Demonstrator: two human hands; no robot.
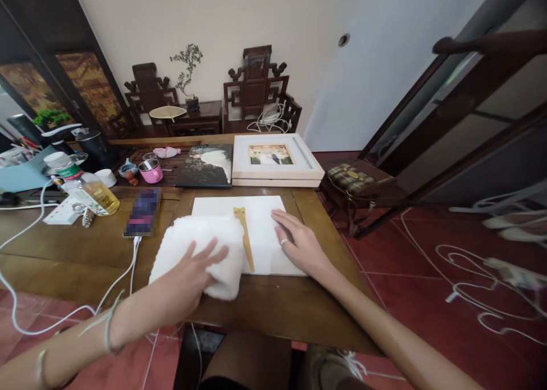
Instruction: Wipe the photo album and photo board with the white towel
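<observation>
A fluffy white cloth (183,242) lies folded at the front of the wooden table. On top of it rests my left hand (199,267), its fingers spread. Partly under the cloth is a flat white board or book (267,208), and a narrow gold-coloured strip (245,239) with a shaped top end lies across it. My right hand (301,242), wearing a ring, lies flat on the board's right side with fingers stretched out. Neither hand grips anything.
Behind the board stand a dark photo album (207,165) and a white box with a framed photo (273,173). To the left are a phone (143,210) on a cable, a bottle (85,188), a pink mug (151,171) and a power strip (64,209). A checked bag (352,177) sits on a chair at right.
</observation>
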